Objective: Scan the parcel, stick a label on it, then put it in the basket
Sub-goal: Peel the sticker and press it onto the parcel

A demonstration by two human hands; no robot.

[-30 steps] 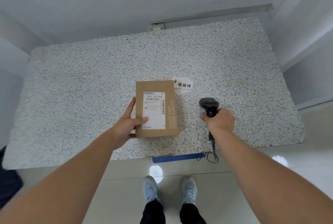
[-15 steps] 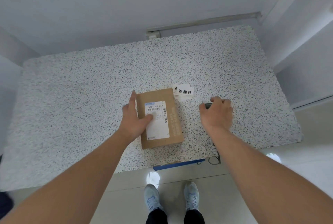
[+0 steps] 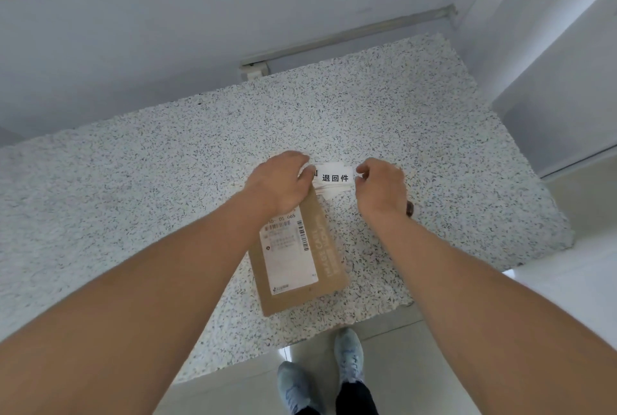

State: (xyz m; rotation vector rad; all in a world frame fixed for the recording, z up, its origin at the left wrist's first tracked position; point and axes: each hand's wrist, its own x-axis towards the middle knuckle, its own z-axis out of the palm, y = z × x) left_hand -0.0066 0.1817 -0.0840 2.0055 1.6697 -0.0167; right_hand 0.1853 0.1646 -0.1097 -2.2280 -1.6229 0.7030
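A flat brown cardboard parcel (image 3: 297, 261) with a white shipping sheet lies on the speckled table (image 3: 133, 197), near the front edge. Just beyond it sits a small stack of white labels (image 3: 335, 178) printed with black characters. My left hand (image 3: 280, 186) rests over the parcel's far end and pinches the left edge of the label stack. My right hand (image 3: 379, 187) pinches the right edge of the top label. Only a dark tip of the scanner (image 3: 410, 208) shows, lying on the table behind my right wrist.
The table sits in a corner, with a white wall behind and a white panel (image 3: 551, 81) at the right. My feet in pale blue shoes (image 3: 349, 353) stand on the tiled floor at the table's front edge. No basket is in view.
My right hand has set the scanner down and moved to the labels. My left hand has left the parcel's left side and gone forward to the label stack. The camera has tilted down.
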